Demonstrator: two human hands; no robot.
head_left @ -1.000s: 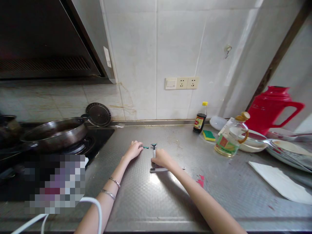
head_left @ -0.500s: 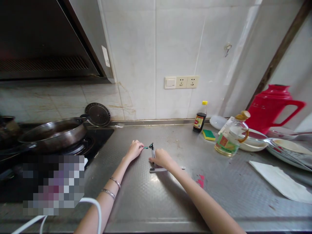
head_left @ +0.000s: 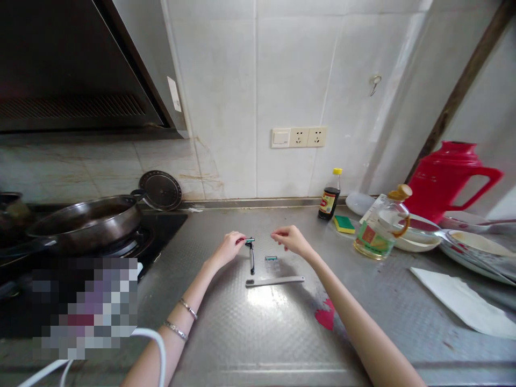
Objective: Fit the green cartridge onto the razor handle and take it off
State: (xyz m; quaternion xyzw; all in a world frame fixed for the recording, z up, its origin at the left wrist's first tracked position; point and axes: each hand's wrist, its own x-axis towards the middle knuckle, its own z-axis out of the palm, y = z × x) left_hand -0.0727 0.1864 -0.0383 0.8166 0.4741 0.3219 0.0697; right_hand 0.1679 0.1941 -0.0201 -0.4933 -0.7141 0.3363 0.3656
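Razor lay on the table, on the far side of the toothbrush. The left hand pinched a green piece by its head; the right hand's fingers bunched together. Its stiff handle seemed light, best for holding.

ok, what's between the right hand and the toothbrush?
A small razor cartridge, in the head view. It lies between the right hand and the toothbrush, apparently touching neither.

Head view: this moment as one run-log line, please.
left hand: pinching green piece at razor's top | right hand: raised, contents unclear | toothbrush: flat on counter
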